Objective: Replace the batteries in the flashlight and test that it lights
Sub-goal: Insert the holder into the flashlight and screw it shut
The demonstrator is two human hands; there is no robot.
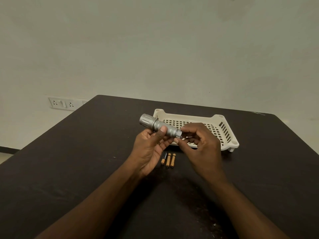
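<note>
Only one piece of lettering shows. The black-and-copper battery point(163, 158), the leftmost of three lying side by side on the dark table point(69, 161) at about six o'clock from the white basket point(229, 133), carries a line of pale print along its black part. It looks like a brand name, but it is too small to read with certainty.

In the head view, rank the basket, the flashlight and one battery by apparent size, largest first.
1. Basket, the white slotted one.
2. Flashlight, held by the left hand and right hand.
3. A battery; all three look alike in size.
</note>
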